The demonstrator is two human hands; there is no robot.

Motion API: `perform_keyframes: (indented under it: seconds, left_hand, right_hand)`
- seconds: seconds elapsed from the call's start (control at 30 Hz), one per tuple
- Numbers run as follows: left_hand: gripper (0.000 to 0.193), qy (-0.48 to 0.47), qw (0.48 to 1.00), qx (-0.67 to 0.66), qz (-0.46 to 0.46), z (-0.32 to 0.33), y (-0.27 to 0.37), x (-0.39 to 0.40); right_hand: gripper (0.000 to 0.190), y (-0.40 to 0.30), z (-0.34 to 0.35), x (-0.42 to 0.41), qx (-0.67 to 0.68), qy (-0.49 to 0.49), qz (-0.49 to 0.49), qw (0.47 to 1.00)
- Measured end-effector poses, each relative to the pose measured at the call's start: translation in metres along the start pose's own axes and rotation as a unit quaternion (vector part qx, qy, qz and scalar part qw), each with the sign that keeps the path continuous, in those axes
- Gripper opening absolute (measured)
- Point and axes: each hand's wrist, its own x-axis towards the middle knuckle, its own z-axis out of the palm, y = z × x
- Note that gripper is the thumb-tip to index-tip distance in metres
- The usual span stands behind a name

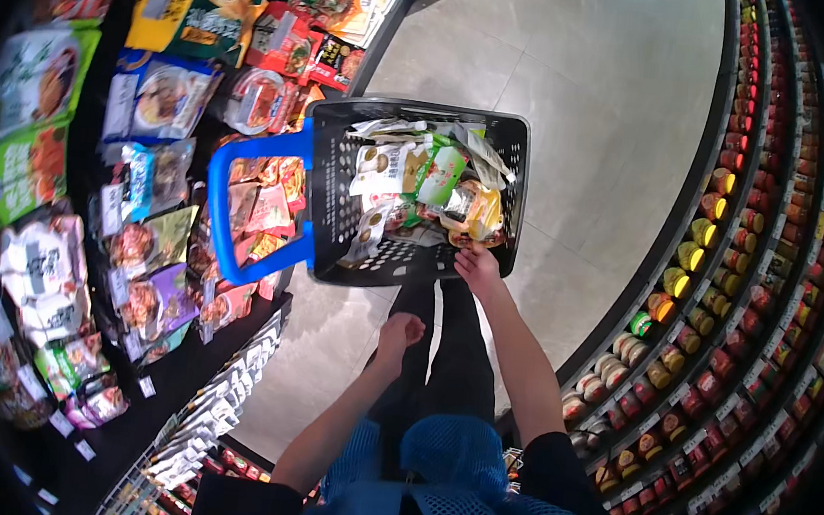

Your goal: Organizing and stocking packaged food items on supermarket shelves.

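Observation:
A black plastic shopping basket (326, 200) with a blue handle (217, 202) stands in front of my legs. Several food packets lie inside, among them a white packet (381, 170), a green packet (442, 173) and a clear-and-yellow packet (485, 209). My right hand (478, 268) reaches over the basket's near side, fingertips at the lower edge of the yellow packet. Whether those fingers grip it cannot be made out. My left hand (398, 336) hangs apart from the basket, above my leg, its fingers loosely curled with nothing visible in them.
Along the left runs a display shelf with bagged foods, including a green bag (23, 169) and a blue pack (160, 96). Curved shelves of lidded jars (689, 255) line the right. A wire rack (215, 405) stands at lower left. Grey tiled floor (598, 105) lies between.

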Motion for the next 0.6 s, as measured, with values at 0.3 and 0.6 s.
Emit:
perform_keyframes:
  seconds: [0.3, 0.6]
  left_hand:
    - [0.019, 0.029, 0.995, 0.07, -0.06, 0.017, -0.015, 0.028]
    - [0.02, -0.031, 0.96, 0.252, 0.115, 0.03, 0.007, 0.076]
  right_hand:
    - [0.021, -0.004, 0.024, 0.128, 0.228, 0.307, -0.047, 0.923]
    - [0.022, -0.01, -0.005, 0.142, 0.171, 0.165, 0.001, 0.971]
